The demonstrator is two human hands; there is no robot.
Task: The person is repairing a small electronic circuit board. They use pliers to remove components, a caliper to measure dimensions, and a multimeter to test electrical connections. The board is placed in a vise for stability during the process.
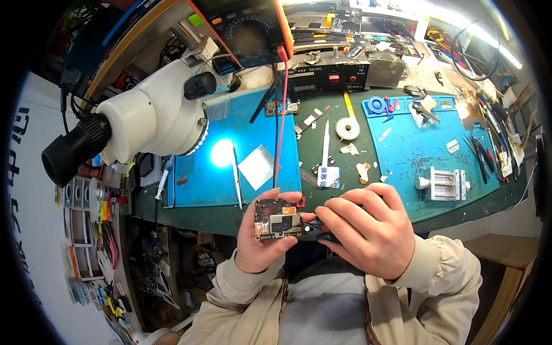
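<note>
A rectangular electronic board assembly with black, silver and copper-coloured parts (282,224) is held by the left hand (257,244) just above the front edge of the dark green table (198,217), left of the middle of that edge. It is gripped at its sides, with the thumb pressed along the lower edge and the fingers curled behind. By the right hand (371,233), closed with bent fingers, a small dark hand tool (326,236) is gripped; its tip is set at the board's right edge, but whether contact is made cannot be told. Both hands are framed by beige sleeves (448,264).

Farther in, the left part of the table is covered by a bright blue mat (215,192), on which a slim white pen-shaped tool (236,178) and a square silver sheet (258,167) are laid. Near the table's right edge, a silver metal vise (444,185) is rested on a teal mat (397,158). Between the mats, a blue-and-white packet (329,177) and a round white spool (347,129) are seen.

Above the table's left side, a white microscope with black eyepieces (141,118) is mounted. Toward the back edge, a black box with red switches (339,79) is placed, and an orange-and-black multimeter (247,40) is stood up beside it.
</note>
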